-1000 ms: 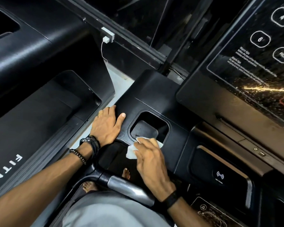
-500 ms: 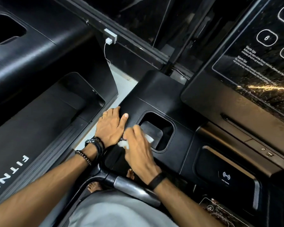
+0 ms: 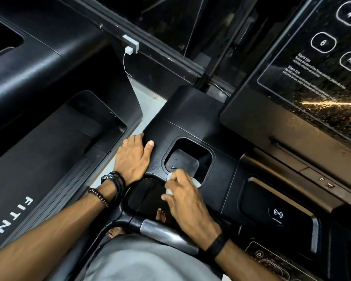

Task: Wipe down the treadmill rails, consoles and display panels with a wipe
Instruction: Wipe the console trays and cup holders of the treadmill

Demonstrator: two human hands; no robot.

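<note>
Matte black treadmill console (image 3: 190,118): right hand (image 3: 187,201) fingers clamp crumpled white wipe (image 3: 196,182) at rounded-square cup recess (image 3: 188,157) near edge; left hand (image 3: 133,159) flat, fingers together, on console's left edge.

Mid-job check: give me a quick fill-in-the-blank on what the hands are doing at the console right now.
The right hand holds a white ____.
The left hand lies ____ on the black console.
The wipe is at the near rim of the square ____.
Each wrist wears a ____ band.

Missing: wipe; flat; recess; black
</note>
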